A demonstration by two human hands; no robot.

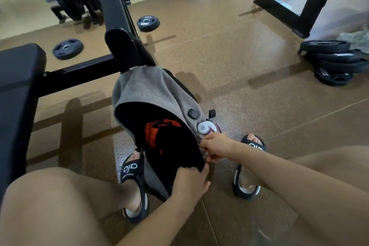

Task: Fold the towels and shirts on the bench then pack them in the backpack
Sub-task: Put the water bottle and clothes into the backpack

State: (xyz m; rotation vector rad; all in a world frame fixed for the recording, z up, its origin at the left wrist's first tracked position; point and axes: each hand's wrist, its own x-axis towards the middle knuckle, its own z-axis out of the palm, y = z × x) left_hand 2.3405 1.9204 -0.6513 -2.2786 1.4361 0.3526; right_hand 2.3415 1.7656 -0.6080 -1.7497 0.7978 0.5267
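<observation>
A person is sitting with a grey backpack [151, 94] standing open on the floor between their sandalled feet, beside a black bench [18, 90]. The left hand [191, 179] is gripping the near edge of the opening, closed on the fabric. The right hand [217, 146] is pinching the backpack's right rim, just below a bottle [208, 128] in the side pocket. Inside, an orange garment [154, 134] is lying against dark folded cloth. Weight plates [335, 60] are sitting stacked at far right
</observation>
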